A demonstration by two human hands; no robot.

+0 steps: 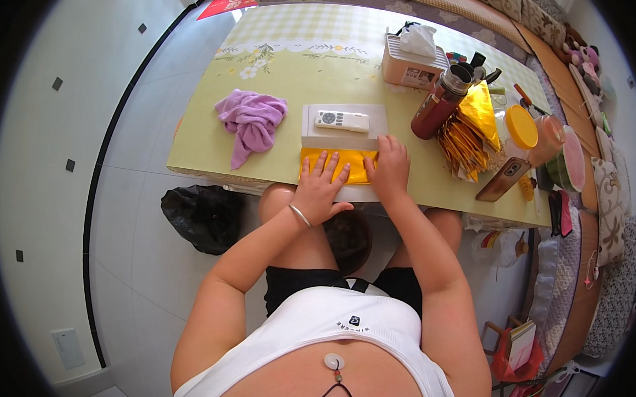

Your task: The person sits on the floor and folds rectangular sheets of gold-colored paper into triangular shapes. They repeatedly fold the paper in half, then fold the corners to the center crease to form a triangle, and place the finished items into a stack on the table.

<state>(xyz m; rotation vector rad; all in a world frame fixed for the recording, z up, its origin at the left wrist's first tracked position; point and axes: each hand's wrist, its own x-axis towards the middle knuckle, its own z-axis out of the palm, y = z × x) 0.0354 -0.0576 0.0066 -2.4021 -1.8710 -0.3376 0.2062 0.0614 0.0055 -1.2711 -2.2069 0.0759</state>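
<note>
A shiny gold foil sheet [356, 173] lies on a white board or paper [309, 131] near the table's front edge. My left hand [321, 191] rests flat on the foil with its fingers spread. At the foil's right edge, my right hand [391, 172] is closed, its thumb on the gold and its other fingers bent beside the white board. The undersides of those fingers are hidden. Just beyond the foil, a white remote control [342, 121] with grey buttons sits on the board.
A purple cloth [254, 121] lies crumpled on the left. Toward the right stand a tissue box [409, 64], a dark red flask [435, 108], a stack of gold foil [470, 134], a yellow-lidded jar [521, 129] and a propped phone [502, 179]. A black plastic bag [202, 218] sits below the table.
</note>
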